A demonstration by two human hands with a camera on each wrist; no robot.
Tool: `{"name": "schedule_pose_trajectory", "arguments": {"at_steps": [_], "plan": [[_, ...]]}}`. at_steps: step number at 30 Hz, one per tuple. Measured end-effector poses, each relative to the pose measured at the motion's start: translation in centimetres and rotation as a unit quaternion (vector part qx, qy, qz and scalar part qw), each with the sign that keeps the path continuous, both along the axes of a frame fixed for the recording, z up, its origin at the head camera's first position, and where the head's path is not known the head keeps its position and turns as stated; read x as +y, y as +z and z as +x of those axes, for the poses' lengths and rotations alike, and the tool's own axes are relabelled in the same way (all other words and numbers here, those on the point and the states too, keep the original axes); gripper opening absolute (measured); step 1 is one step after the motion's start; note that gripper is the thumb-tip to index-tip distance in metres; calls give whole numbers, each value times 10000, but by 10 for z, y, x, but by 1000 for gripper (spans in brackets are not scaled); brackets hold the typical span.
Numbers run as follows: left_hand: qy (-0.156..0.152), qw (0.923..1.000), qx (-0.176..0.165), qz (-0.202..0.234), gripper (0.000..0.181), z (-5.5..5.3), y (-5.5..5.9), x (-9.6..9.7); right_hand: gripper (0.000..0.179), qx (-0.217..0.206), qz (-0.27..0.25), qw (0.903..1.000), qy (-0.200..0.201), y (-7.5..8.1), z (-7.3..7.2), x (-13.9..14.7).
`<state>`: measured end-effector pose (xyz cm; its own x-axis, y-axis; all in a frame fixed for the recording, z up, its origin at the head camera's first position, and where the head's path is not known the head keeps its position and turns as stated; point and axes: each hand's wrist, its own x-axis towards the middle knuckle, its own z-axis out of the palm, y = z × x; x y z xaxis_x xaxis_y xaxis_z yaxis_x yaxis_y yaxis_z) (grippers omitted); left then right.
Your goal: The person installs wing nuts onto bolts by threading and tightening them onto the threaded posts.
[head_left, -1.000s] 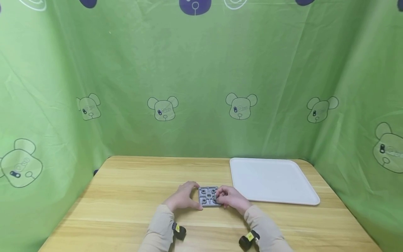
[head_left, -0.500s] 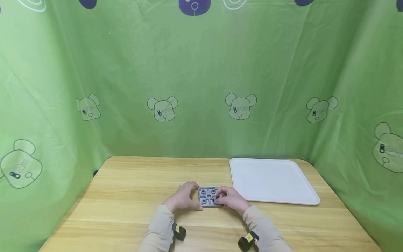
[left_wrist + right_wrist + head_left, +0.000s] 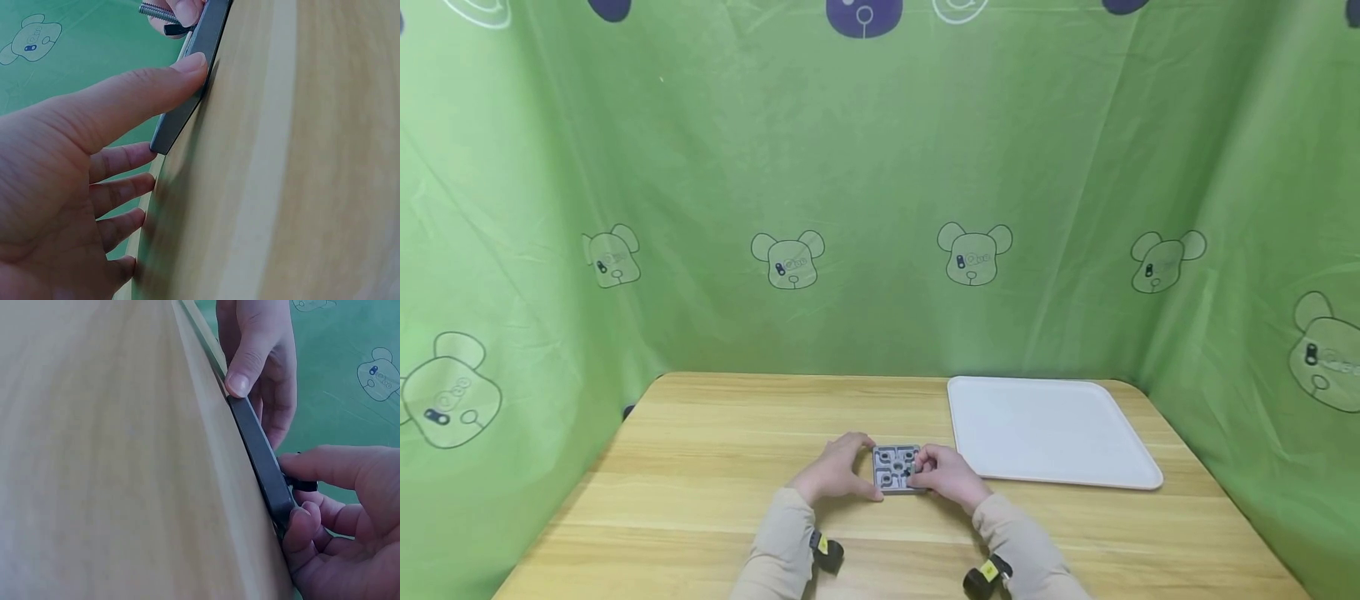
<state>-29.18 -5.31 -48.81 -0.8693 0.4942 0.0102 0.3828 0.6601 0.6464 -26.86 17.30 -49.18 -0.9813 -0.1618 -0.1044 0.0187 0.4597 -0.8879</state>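
Note:
A grey square plate with recesses and round holes lies on the table in the head view. My left hand holds its left side, thumb at the near edge and index finger by the far corner. Over the plate's right near corner, my right hand pinches a small upright piece. In the left wrist view, a threaded bolt sticks out beside the right thumb. A short black part shows below it, against the plate. From the right wrist, that black part sits between the thumb and fingers.
A white rectangular tray lies on the wooden table behind and right of the hands. Green curtains with bear prints hang around the back and sides. Each wrist carries a small black camera.
The right forearm has shifted slightly left and the right fingers have turned a little on the small piece. The left hand and the plate stay in place.

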Motion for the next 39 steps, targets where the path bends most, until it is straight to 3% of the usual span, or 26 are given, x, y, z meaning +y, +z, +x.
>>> {"name": "schedule_pose_trajectory", "arguments": {"at_steps": [4, 12, 21, 39], "plan": [[-5, 10000, -10, 32, 84, -1, -2, 0, 24, -115, -141, 9994, 280, 1, -2, 5], [30, 10000, -40, 55, 85, 1, -1, 1, 26, -468, -982, 9898, 917, 0, -7, 20], [25, 10000, -31, 60, 84, 1, 0, 2, 19, -396, -950, 9925, 663, -2, -8, 18], [11, 10000, 38, 80, 83, 3, 3, 0, 27, -311, -649, 9952, 661, 2, -5, 13]]}}
